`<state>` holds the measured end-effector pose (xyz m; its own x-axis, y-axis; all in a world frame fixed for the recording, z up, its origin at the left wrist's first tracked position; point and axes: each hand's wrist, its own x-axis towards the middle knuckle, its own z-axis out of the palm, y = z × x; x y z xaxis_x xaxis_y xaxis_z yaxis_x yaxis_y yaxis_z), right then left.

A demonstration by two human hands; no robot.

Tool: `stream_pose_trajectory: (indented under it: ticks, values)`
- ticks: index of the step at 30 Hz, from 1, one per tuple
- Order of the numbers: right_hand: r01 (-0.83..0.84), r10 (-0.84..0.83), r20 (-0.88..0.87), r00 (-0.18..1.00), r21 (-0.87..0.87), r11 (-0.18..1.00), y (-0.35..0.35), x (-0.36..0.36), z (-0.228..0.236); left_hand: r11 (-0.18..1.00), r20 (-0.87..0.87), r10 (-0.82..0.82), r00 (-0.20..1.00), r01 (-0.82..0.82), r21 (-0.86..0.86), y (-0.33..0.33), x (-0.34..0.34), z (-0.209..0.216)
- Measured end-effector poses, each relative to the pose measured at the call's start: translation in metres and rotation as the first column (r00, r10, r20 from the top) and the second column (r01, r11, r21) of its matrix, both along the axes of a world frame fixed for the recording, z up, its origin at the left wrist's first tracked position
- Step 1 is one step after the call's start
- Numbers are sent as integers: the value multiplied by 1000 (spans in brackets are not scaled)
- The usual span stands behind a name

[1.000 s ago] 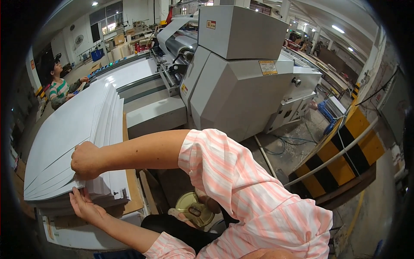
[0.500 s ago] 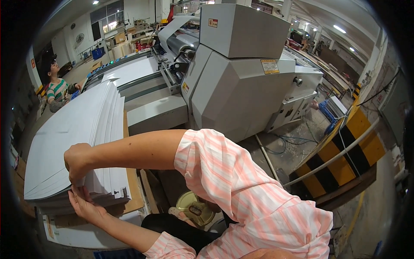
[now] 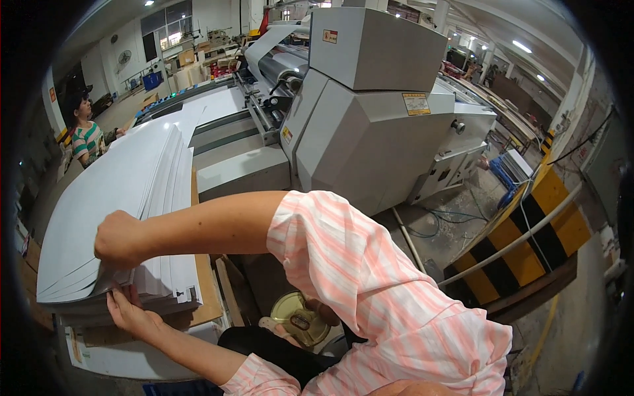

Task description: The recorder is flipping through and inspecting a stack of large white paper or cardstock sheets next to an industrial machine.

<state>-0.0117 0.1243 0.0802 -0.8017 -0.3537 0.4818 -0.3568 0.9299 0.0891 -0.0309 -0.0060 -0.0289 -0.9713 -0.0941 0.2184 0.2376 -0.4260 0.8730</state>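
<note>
The paper stack (image 3: 109, 191) lies on brown board (image 3: 209, 294) beside grey machinery (image 3: 363, 142).

At the hands (image 3: 123, 239), a thick stack of white sheets (image 3: 99, 191) sits on a tan board (image 3: 210, 290), whose edge shows to their right. Beneath the board, nearer the person than the hands, is a white surface (image 3: 132, 362). Well right, the floor (image 3: 456, 240) bears cables (image 3: 436, 223).

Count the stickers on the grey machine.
3: a high sticker on the upper box; a wide sticker just below that box's right end; a low sticker near the left edge of the machine. Its far side may hide more.
</note>
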Motion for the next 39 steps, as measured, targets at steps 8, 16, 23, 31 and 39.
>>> stream_pose_trajectory:
  ticks: [8, 16, 23, 31, 39]
  values:
    - [-35, -19, -281, 960, -188, 982, 6, 9, 14, 959, 39, 242, 969, -233, -164, 12, 14, 18]
    - [92, -92, 121, 988, 9, 996, 18, -2, -28, 995, 62, 99, 993, -96, -36, 9, 17, 10]
    - [-57, 148, 203, 968, -397, 916, 15, 31, 6, 995, 17, -16, 1000, 14, 97, 15, 39, 30]
    - [186, 87, 464, 882, -511, 839, 9, 17, 13, 997, 5, 19, 1000, -19, 70, 18, 39, 23]
    - [-229, 278, -350, 894, 177, 957, 15, 29, -2, 990, -99, 84, 992, -94, -102, 20, 27, 11]
